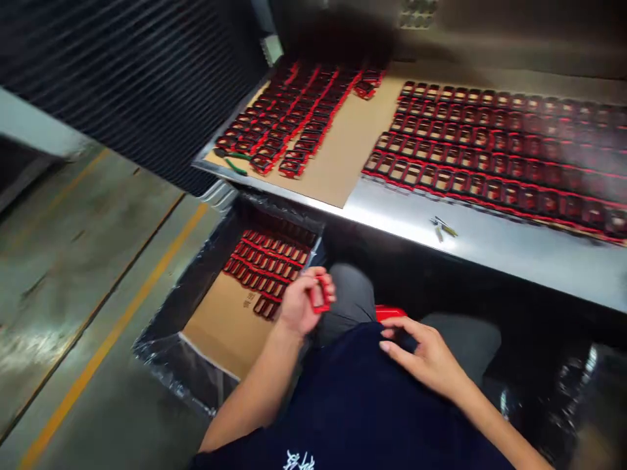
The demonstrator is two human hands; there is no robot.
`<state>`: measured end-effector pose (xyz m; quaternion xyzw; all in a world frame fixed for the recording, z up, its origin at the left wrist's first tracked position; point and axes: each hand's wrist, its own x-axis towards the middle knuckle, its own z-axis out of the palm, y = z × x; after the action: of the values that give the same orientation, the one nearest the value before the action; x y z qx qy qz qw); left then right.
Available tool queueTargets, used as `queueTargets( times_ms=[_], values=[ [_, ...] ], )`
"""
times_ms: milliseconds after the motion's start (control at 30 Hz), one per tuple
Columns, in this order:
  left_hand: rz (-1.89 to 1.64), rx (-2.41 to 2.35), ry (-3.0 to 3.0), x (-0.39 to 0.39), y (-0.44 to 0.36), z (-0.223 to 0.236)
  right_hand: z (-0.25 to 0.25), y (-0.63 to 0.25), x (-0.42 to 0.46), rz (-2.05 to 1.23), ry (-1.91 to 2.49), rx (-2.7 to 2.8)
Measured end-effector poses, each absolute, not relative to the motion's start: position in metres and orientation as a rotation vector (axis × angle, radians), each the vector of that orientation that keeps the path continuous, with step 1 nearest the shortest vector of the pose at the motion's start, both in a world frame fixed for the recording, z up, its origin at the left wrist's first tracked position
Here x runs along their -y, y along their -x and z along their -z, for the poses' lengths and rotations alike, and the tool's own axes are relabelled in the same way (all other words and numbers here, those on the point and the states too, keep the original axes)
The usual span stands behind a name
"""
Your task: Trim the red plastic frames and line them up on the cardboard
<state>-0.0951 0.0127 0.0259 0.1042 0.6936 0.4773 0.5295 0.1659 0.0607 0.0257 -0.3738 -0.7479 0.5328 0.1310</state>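
My left hand (pixel 302 301) is closed round a small red frame-shaped part (pixel 322 294), held above my lap at the edge of a box on the floor. In that box (pixel 223 326) rows of the same red and black parts (pixel 268 262) lie on a cardboard sheet. My right hand (pixel 422 356) rests on my dark shirt with its fingers curled; a bit of red (pixel 390 313) shows just beyond the fingertips and I cannot tell whether the hand grips anything.
A metal table (pixel 490 241) runs across in front of me with many red and black parts in rows on cardboard (pixel 343 150). Green-handled cutters (pixel 234 164) lie at its left end, small tweezers (pixel 442 227) near the front edge. Concrete floor with yellow lines lies to the left.
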Motion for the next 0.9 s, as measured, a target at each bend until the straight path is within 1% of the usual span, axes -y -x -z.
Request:
queueTargets(
  times_ms=[67,100,200,267,333,400,467,567,700,900],
  values=[
    [-1.132,-1.392,-0.309,-0.042,0.04,-0.037,-0.034,-0.161,-0.058,-1.637,1.185,1.983],
    [-1.117,-1.289,-0.328,-0.052,0.018,-0.043,-0.037,-0.161,-0.058,-1.605,1.284,1.885],
    [-1.027,-1.099,-0.388,-0.069,-0.02,-0.053,-0.043,-0.175,-0.059,-1.337,1.528,1.69],
    [-0.927,-1.048,-0.473,-0.075,-0.028,-0.052,-0.046,-0.188,-0.056,-1.202,1.499,1.684],
    [-0.824,-1.038,-0.572,-0.077,-0.032,-0.049,-0.048,-0.198,-0.05,-1.188,1.428,1.695],
    [-0.758,-1.046,-0.623,-0.074,-0.033,-0.047,-0.049,-0.203,-0.044,-1.283,1.417,1.639],
    [-0.75,-1.016,-0.581,-0.069,-0.031,-0.047,-0.049,-0.205,-0.04,-1.386,1.406,1.531],
    [-0.715,-0.849,-0.466,-0.062,-0.018,-0.051,-0.05,-0.205,-0.038,-1.447,1.299,1.47],
    [-0.558,-0.664,-0.554,-0.054,0.002,-0.052,-0.051,-0.204,-0.039,-1.426,1.177,1.57],
    [-0.529,-0.687,-0.71,-0.046,0.008,-0.048,-0.052,-0.203,-0.039,-1.387,1.054,1.641]
  ],
)
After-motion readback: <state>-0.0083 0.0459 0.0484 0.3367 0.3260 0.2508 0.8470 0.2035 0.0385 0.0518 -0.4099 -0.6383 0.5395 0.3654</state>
